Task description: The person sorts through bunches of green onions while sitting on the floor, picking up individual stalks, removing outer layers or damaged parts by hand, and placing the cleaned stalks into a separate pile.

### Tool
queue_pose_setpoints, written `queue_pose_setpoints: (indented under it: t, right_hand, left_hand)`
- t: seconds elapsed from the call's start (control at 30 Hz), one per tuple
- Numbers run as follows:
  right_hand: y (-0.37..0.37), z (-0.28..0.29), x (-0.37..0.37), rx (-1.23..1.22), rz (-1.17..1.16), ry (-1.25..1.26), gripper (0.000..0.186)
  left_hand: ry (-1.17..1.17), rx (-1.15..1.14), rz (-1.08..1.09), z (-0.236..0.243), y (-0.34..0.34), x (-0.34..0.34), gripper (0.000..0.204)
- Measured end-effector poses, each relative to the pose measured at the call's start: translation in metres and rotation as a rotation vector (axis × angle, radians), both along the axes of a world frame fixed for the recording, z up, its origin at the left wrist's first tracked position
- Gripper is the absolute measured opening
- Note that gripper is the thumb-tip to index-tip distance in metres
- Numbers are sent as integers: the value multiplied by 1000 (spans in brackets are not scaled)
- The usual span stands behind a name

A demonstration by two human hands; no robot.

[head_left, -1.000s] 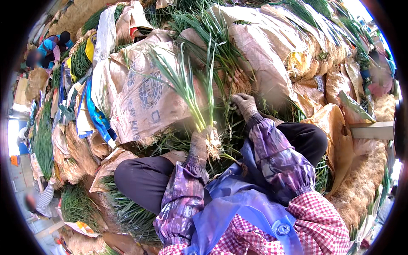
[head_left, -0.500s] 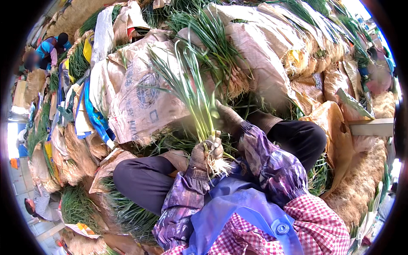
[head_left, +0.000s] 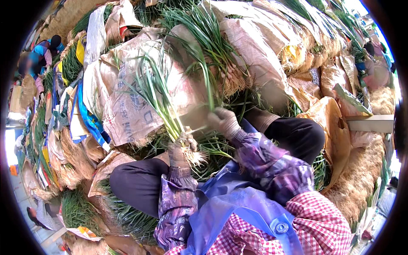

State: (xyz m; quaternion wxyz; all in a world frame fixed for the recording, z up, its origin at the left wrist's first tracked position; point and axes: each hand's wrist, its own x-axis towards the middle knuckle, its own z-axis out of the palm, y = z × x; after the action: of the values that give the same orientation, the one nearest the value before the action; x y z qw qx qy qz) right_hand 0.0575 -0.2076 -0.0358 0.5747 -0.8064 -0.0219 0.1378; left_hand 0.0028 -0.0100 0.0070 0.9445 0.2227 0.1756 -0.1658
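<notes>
Around us lie woven sacks (head_left: 140, 106) stuffed with greens. Just below the nearest sack, our left hand (head_left: 182, 148) grips a bunch of scallions (head_left: 159, 102), long green leaves, pale stalks, tufted roots; our right hand (head_left: 225, 122) pinches one green leaf (head_left: 208, 80).

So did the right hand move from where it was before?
Yes. The right hand came down and left, away from the sack pile, toward the green onion bunch in the left hand.

ground (head_left: 127, 214) | strewn green stalks; sacks (head_left: 127, 110) piled on it; straw heaps (head_left: 361, 182)
</notes>
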Motion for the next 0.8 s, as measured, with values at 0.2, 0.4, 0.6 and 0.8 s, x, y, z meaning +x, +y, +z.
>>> queue_pose_setpoints:
  t: [0.2,0.4,0.6,0.8]
  right_hand:
    - [-30,-2,23,-958,385,288,33]
    - [-10,-96,15,-815,556,363,23]
    - [-12,-63,-7,-842,1313,420,31]
    - [-31,-27,84,-966,61,6,39]
  left_hand:
    - [40,433,117,14,6,5,24]
    - [65,43,26,1,-3,16,30]
    - [-27,142,184,1,11,10,30]
    - [5,-70,33,-26,3,16,20]
